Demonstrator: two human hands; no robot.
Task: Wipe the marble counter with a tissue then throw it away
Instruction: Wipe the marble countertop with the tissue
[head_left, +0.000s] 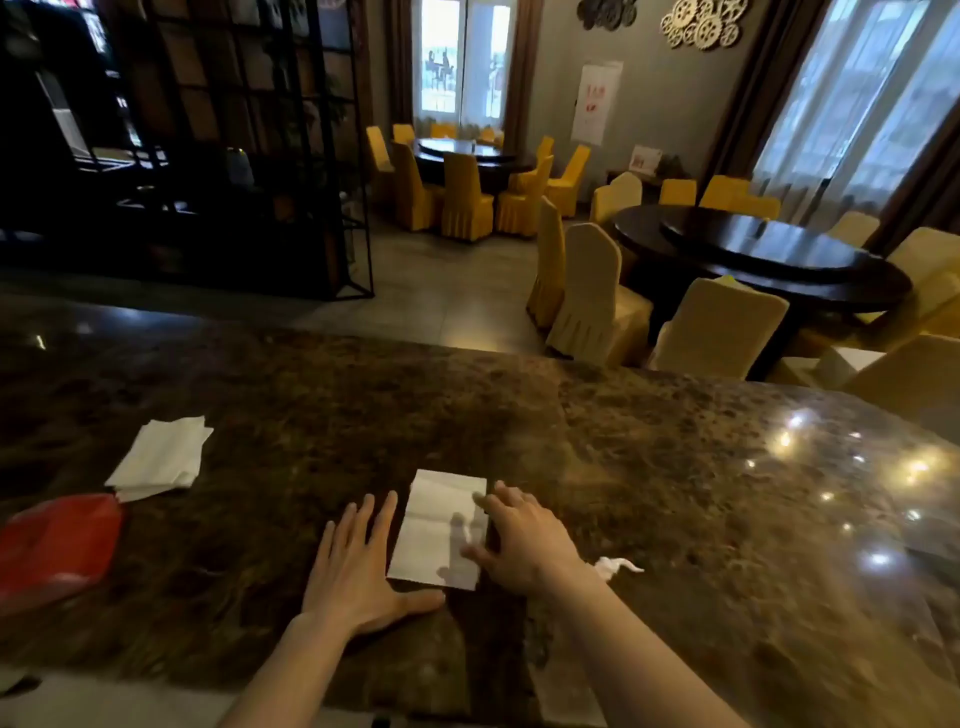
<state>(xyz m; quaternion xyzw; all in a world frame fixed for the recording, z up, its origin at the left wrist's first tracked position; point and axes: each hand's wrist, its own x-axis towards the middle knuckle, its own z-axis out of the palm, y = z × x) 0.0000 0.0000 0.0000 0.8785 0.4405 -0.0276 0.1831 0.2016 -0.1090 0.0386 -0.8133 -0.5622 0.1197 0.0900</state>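
A folded white tissue (439, 525) lies flat on the dark brown marble counter (675, 493), in the near middle. My left hand (363, 566) rests flat on the counter with fingers spread, just left of the tissue, its thumb under the tissue's near edge. My right hand (519, 540) is at the tissue's right edge, fingers apart, fingertips touching the paper. Neither hand grips anything.
A stack of white tissues (161, 457) lies at the left, with a red plastic bag (54, 545) beside it. A small crumpled white scrap (615, 565) sits right of my right wrist. Beyond the counter stand round dark tables and yellow-covered chairs (587, 291).
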